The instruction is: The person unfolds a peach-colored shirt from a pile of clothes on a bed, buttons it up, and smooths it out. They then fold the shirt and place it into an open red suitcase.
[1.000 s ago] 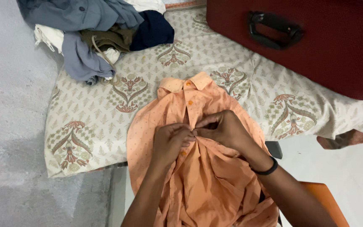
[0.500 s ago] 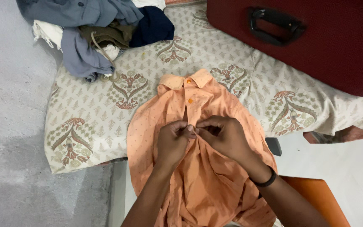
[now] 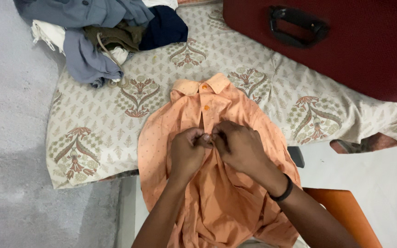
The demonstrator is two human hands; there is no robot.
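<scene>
While the two buttons beyond the hands look fastened, the left hand [image 3: 187, 154] and right hand [image 3: 237, 147] pinch the placket of the orange dotted cotton shirt [image 3: 217, 202] between them, lower front apparently undone.

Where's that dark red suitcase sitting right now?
The dark red suitcase fills the head view's upper right corner, lying on the patterned bedsheet, beyond and to the right of the orange shirt.
</scene>
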